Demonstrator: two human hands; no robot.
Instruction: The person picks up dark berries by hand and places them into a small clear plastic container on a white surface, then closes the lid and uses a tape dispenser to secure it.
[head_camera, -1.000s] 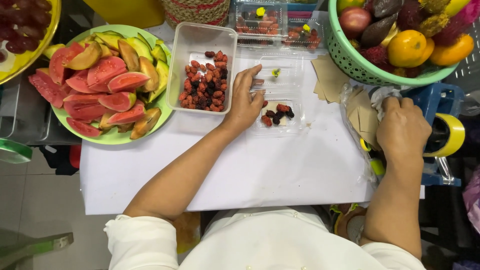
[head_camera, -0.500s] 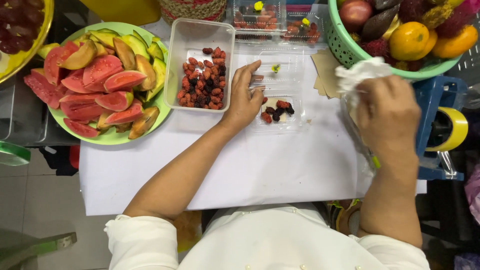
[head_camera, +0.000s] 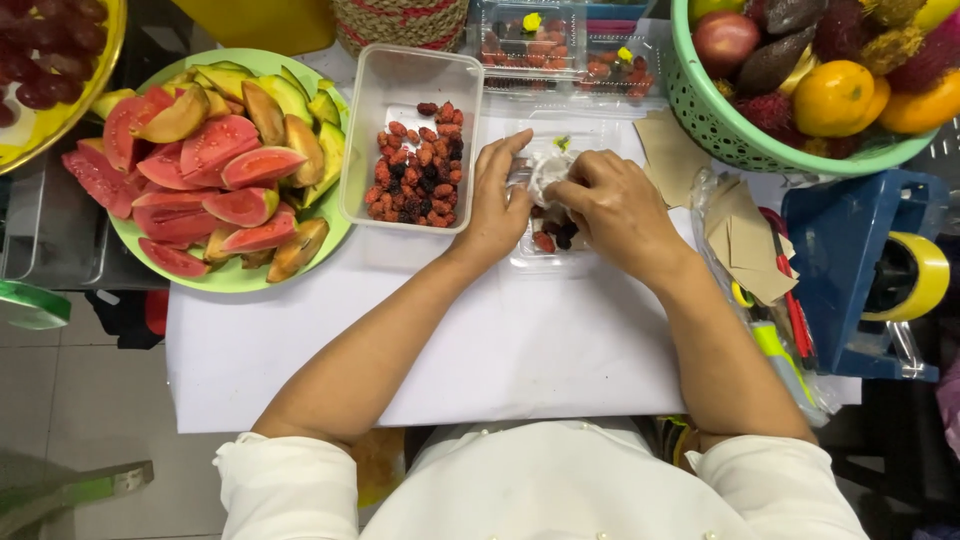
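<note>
Since half a second ago, our right hand (head_camera: 620, 205) has come down from near the green basket to the small clear tray (head_camera: 555, 250), carrying a crumpled white tissue (head_camera: 548, 170) with it. Now both our hands meet over that tray, near the middle of the table's far half. Our right hand pinches the tissue between fingers and thumb. Our left hand (head_camera: 497, 205) rests on the tray's left rim with fingers curled loosely; we cannot tell whether it grips anything.

We see the tray is shallow, transparent plastic, holding a few dark red and black berries (head_camera: 548, 240) at its near end, partly hidden under our hands.

Just left of it stands a deeper clear tub (head_camera: 400, 80) holding a heap of red and black mulberries (head_camera: 420, 165). At the table's left edge sits a green plate (head_camera: 235, 280) piled with pink-fleshed guava wedges (head_camera: 200, 160). At the far right corner a green basket (head_camera: 720, 125) holds mixed whole fruit. Brown paper squares (head_camera: 745, 235) lie near the right edge, beside a blue tape dispenser (head_camera: 860, 275) with a yellow roll.

We see a white covering on the table (head_camera: 500, 350), and grey floor tiles (head_camera: 70, 420) below to the left.
</note>
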